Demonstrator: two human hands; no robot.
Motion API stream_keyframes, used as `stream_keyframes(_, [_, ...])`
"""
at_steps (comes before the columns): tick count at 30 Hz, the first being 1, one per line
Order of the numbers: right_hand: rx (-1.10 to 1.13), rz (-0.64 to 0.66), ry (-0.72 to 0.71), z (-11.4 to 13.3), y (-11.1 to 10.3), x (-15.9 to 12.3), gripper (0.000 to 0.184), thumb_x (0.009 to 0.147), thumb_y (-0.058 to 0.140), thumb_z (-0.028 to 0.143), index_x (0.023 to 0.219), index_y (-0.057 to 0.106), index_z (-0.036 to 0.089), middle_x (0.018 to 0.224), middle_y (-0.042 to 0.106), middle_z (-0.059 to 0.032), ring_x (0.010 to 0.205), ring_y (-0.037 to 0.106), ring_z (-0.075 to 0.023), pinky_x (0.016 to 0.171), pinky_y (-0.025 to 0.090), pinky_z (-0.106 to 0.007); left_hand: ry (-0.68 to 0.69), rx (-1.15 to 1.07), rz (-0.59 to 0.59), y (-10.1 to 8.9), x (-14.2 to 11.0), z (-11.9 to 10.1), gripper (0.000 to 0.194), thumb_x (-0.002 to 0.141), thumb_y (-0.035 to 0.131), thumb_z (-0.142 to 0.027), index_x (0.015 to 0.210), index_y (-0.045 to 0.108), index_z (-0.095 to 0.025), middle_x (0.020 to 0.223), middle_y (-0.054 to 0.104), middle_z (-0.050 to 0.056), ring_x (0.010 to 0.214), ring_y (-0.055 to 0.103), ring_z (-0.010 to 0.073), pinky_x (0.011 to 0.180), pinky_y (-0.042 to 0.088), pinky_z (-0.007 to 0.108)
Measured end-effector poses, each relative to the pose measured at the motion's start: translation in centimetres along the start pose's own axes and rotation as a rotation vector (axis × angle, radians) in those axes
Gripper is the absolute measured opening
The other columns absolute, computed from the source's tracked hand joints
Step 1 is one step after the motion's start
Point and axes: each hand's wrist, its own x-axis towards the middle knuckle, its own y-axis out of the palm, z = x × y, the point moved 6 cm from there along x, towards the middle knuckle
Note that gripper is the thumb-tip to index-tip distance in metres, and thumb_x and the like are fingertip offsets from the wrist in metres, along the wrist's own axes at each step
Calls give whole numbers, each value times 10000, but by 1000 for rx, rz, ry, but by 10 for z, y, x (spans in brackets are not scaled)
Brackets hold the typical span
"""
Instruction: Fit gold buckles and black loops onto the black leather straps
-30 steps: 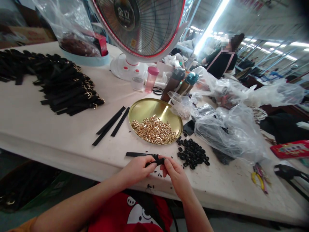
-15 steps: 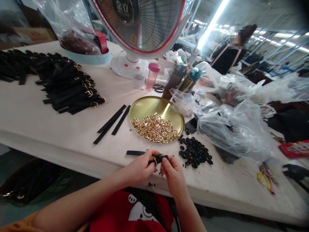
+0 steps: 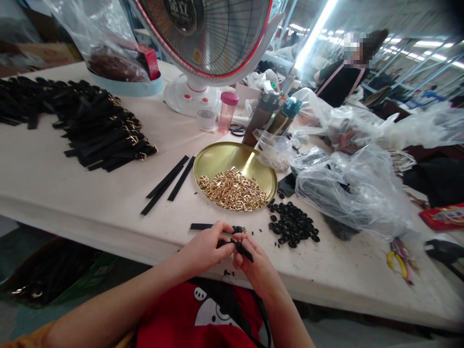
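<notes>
Near the table's front edge, my left hand and my right hand meet around a short black strap. Fingers of both hands pinch it; its dark end slants down across my right fingers. Whether a buckle sits on the held strap is hidden by my fingers. Just behind my hands lies another black strap with a gold buckle at its right end. Beyond it stands a round gold tray holding a heap of small gold buckles. Right of my hands is a pile of small black loops.
Loose black straps lie left of the tray; a heap of buckled straps lies farther left. A fan-shaped heater, a pink-lidded cup and bottles stand behind. Plastic bags and yellow-handled pliers are at right.
The held strap has turned, its end now pointing down to the right instead of level. My fingers have shifted, and the buckled strap behind them shows more.
</notes>
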Motion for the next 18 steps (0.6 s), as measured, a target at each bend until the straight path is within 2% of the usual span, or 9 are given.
stream_keyframes(4, [-27, 94, 87, -6, 8, -4, 279, 681, 611, 458, 791, 548, 210, 585, 425, 51, 491, 367, -89, 490, 362, -226, 16, 180, -54, -5, -1, -1, 243, 772, 489, -412, 870, 517, -192, 744, 615, 3, 680, 555, 159, 576, 375, 230])
stream_keyframes(9, [-29, 69, 45, -6, 6, -5, 251, 660, 628, 427, 729, 522, 210, 630, 450, 36, 538, 402, -101, 523, 380, -232, 53, 168, 21, -4, -5, -3, 215, 767, 495, -379, 822, 577, -188, 784, 626, 0, 713, 552, 146, 602, 378, 215])
stream_keyframes(13, [-64, -109, -142, 4, -8, -1, 256, 714, 580, 449, 758, 532, 202, 719, 521, 6, 596, 454, -116, 591, 412, -263, 5, 151, 83, -5, -11, 0, 214, 750, 510, -357, 821, 591, -172, 724, 607, -3, 616, 527, 130, 547, 368, 211])
stream_keyframes(16, [-339, -288, -332, 16, -15, -2, 259, 725, 591, 421, 665, 468, 202, 636, 496, 29, 577, 451, -114, 576, 396, -252, -42, -23, 138, 0, -11, 3, 306, 752, 513, -351, 997, 551, -172, 720, 590, -16, 544, 514, 111, 504, 377, 207])
stream_keyframes(18, [-466, -370, -415, 21, -15, -4, 242, 722, 610, 385, 694, 447, 207, 621, 476, 43, 575, 459, -114, 565, 394, -247, -53, -98, 127, 2, -9, 5, 338, 745, 523, -327, 1047, 527, -174, 706, 580, -23, 532, 523, 109, 507, 388, 208])
